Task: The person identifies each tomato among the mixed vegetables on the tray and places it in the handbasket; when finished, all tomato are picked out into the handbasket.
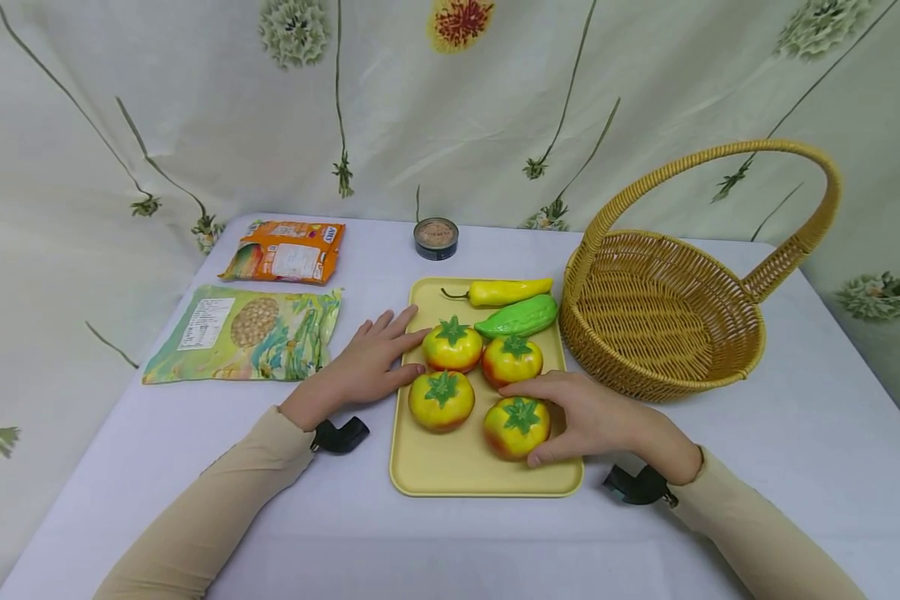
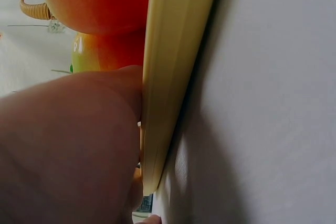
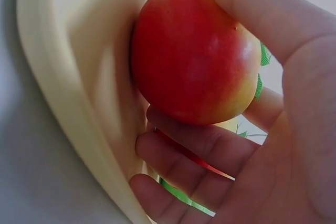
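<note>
A yellow tray [image 1: 487,483] holds several yellow-and-red tomatoes with green leafy tops, plus a yellow pepper [image 1: 502,292] and a green gourd-like vegetable [image 1: 521,317]. My right hand [image 1: 581,412] is around the front right tomato [image 1: 516,427], thumb on the near side and fingers on the far side. In the right wrist view those fingers curl about the tomato [image 3: 194,51], close over the tray. My left hand [image 1: 375,358] lies with fingers extended across the tray's left rim, thumb between the back left tomato [image 1: 452,346] and the front left tomato [image 1: 441,402].
To the right of the tray stands a wicker basket [image 1: 660,383] with a tall arched handle. A small round can [image 1: 436,239] sits behind the tray. At the left lie an orange packet [image 1: 285,252] and a green packet [image 1: 243,333] on the white tablecloth [image 1: 450,550].
</note>
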`<move>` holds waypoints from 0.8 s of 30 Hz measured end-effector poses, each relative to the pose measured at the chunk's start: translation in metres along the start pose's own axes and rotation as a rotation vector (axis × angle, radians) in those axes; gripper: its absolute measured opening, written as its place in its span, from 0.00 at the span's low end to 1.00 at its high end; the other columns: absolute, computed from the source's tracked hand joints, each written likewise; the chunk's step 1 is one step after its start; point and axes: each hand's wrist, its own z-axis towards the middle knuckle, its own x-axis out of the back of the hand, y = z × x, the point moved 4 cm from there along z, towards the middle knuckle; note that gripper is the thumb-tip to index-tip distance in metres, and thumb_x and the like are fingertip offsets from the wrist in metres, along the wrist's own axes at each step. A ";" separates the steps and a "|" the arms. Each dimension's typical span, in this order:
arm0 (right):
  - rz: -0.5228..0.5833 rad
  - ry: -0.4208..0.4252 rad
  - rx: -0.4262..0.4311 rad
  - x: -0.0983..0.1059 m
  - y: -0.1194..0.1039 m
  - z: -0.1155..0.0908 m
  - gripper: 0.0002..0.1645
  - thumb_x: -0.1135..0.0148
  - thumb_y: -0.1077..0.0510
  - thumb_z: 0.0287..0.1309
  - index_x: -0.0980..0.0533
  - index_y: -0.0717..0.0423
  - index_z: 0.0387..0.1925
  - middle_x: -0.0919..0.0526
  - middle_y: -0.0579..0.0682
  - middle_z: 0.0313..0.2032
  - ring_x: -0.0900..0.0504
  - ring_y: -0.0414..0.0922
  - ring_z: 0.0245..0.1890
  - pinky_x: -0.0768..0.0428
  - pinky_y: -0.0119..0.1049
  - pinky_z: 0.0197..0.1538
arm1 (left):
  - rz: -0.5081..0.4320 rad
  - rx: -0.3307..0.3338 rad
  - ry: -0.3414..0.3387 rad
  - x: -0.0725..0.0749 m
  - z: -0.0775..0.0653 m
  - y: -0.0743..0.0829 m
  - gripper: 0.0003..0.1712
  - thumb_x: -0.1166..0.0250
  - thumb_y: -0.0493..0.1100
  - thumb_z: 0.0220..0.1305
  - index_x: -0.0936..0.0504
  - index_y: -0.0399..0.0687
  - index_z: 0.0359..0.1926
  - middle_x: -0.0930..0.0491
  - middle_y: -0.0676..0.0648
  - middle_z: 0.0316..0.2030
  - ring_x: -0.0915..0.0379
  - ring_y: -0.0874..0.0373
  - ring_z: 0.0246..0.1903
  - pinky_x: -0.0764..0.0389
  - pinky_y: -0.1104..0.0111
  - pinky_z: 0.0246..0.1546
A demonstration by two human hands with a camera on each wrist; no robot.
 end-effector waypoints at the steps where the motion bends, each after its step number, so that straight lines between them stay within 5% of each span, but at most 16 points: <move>1: -0.001 -0.001 0.001 0.000 0.000 0.000 0.46 0.20 0.40 0.45 0.24 0.47 0.66 0.17 0.47 0.60 0.19 0.47 0.59 0.22 0.50 0.63 | -0.001 0.000 0.000 0.000 0.000 0.000 0.35 0.43 0.54 0.74 0.35 0.51 0.77 0.57 0.40 0.82 0.65 0.30 0.80 0.60 0.32 0.76; 24: 0.081 0.019 0.002 0.029 -0.001 -0.014 0.45 0.20 0.48 0.46 0.25 0.52 0.67 0.17 0.48 0.61 0.17 0.39 0.53 0.16 0.37 0.56 | -0.013 0.001 -0.001 0.000 0.001 -0.001 0.35 0.43 0.55 0.74 0.35 0.51 0.77 0.56 0.40 0.82 0.65 0.31 0.80 0.61 0.33 0.76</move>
